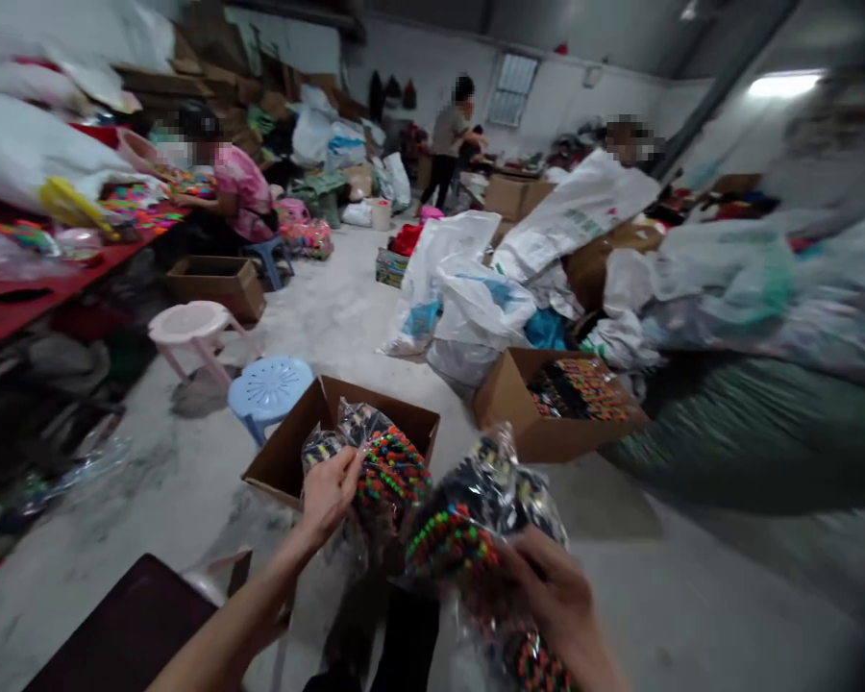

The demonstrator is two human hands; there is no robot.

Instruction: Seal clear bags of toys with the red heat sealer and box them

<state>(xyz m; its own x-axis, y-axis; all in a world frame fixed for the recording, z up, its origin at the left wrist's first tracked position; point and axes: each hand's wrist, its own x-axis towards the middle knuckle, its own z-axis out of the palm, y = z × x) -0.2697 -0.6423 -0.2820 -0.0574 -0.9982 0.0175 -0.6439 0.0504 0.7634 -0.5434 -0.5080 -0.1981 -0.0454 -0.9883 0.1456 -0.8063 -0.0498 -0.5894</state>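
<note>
While both hands' fingers grip, left hand (330, 492) bead bag (389, 468), right hand (556, 596) second bag (482, 519).

**A crowded workroom with a bare floor**

A grey concrete floor (346, 317) runs to a white back wall (583, 96) with a barred window (513, 88). A ceiling lamp (784, 85) glows. A pink stool (187, 327) stands beside a blue stool (270, 386).

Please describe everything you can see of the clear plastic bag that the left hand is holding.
The bag is of clear, shiny, crinkled plastic, packed with small beaded items in neon orange, green, pink and black. The left hand grips its left side and holds it up, above the open cardboard box on the floor. Its right edge lies close to a similar bag held by the right hand.
</note>
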